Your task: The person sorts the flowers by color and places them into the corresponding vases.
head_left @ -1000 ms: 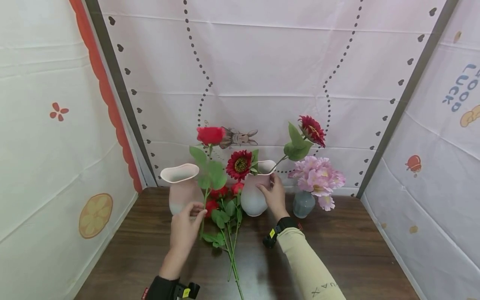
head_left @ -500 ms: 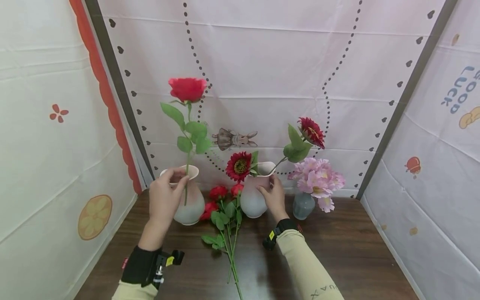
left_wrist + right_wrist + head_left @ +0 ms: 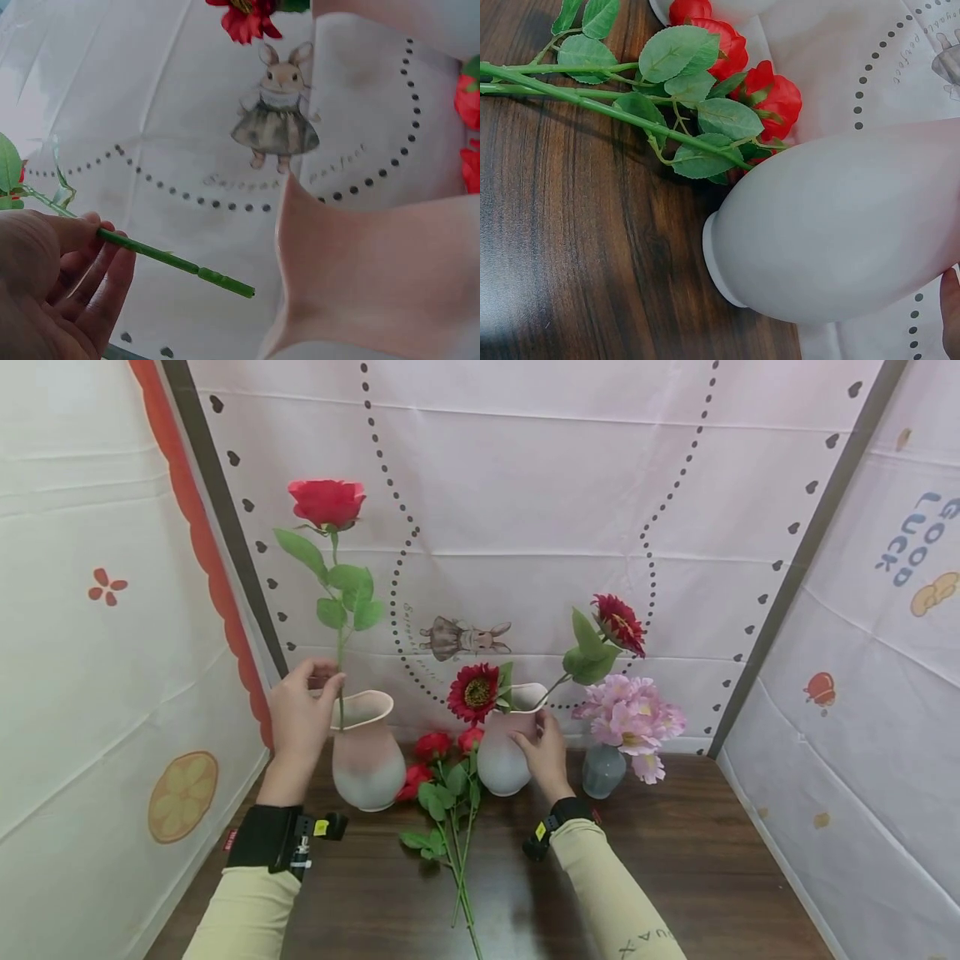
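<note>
My left hand [image 3: 302, 710] pinches a red rose [image 3: 328, 503] by its green stem, bloom up. The left wrist view shows the cut end of the stem [image 3: 225, 282] hanging just outside the rim of the left pink-and-grey vase [image 3: 375, 277]. From the head view, that stem overlaps the mouth of this left vase [image 3: 366, 768]. My right hand [image 3: 546, 750] holds the neck of a second pink-and-grey vase [image 3: 507, 768], which stands upright. Two dark red daisy-like flowers, one facing left [image 3: 476, 692] and one leaning right [image 3: 619, 625], stand in it.
Several red roses [image 3: 433, 745] lie on the wooden table [image 3: 675, 860] between the vases, stems toward the front. A small blue-grey vase [image 3: 604, 772] with pink blossoms [image 3: 632, 713] stands at the right. Printed cloth walls [image 3: 510, 468] enclose the back and sides.
My left hand has lifted the rose from beside the lying roses, up and to the left, over the left vase. My right hand has stayed on its vase.
</note>
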`<state>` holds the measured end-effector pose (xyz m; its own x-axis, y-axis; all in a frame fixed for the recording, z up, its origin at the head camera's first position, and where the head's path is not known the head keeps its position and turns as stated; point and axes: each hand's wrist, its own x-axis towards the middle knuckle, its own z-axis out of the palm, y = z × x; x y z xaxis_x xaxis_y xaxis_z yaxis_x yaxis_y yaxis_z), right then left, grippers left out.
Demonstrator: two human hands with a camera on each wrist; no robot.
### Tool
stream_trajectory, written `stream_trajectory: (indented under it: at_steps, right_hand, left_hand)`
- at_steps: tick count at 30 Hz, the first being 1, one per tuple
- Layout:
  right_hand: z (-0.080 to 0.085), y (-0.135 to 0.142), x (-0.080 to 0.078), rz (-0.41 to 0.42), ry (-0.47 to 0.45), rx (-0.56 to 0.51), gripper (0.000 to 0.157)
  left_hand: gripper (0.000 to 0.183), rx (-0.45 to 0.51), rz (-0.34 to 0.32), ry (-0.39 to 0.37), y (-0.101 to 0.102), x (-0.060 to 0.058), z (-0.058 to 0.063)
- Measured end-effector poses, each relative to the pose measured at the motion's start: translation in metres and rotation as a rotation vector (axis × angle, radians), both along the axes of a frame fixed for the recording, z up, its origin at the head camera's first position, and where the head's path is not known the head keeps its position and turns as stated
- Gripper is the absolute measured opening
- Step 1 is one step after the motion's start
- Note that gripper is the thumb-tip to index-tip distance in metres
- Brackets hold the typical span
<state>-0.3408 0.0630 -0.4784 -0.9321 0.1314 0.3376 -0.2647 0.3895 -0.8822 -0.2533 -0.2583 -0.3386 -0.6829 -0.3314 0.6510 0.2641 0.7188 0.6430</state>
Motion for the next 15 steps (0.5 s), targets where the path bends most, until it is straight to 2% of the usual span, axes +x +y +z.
stream_trajectory:
  at_steps: [11,15]
  right_hand:
    - [-0.001,0.001,-0.002,-0.006,0.018,0.009,0.062]
    - [-0.002,0.002,-0.003,-0.002,0.008,0.011,0.062]
  left_hand:
    - [0.021,0.013,0.031,-0.037,-0.010,-0.017,-0.019]
    - [0.020,0.025,0.043,-0.037,-0.012,-0.020,-0.019]
